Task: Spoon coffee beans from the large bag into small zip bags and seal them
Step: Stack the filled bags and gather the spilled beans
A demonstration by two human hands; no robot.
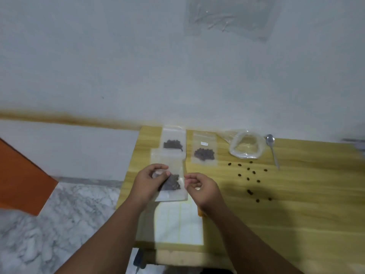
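Yellow wood-grain table (296,204) stands against a plain whitish wall (98,56), with grey-white marbled floor (69,214) to its left.

Near the table's left edge, the left hand (152,180) grips a small clear zip bag (173,185) partly filled with dark coffee beans. Its thumb and curled fingers pinch the bag's left side. Just right of that bag is the right hand (199,184), fingers curled, with the tips at the bag's right edge (whether they pinch the plastic or only sit beside it, I cannot tell).

Farther back lies a second small clear zip bag (172,143) holding beans, its near end overlapped by the top of the gripped bag. To its right lies a third small clear zip bag (204,153), also holding beans and bearing a small white label.

Right of these sits the large clear plastic bag (246,147), its rim rolled down. A silver metal spoon (272,150) lies just beside it on the right, bowl toward the wall. Loose dark coffee beans (249,192) are scattered on the wood on the near side of the large bag.

A white sheet ruled into strips (177,224) lies on the near part of the table between the forearms. High on the wall hangs a crumpled clear plastic sheet (231,14).
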